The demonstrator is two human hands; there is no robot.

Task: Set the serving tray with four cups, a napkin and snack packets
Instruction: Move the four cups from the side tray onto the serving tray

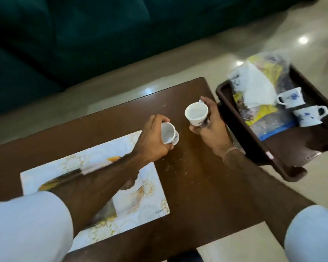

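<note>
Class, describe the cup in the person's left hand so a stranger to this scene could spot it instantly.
Start at the brown table and its pale placemat. Just past the mat's far right corner, the left hand grips a small white cup. Unlike the other held cup, it tips sideways.

Four cups (two held), one tray
</note>
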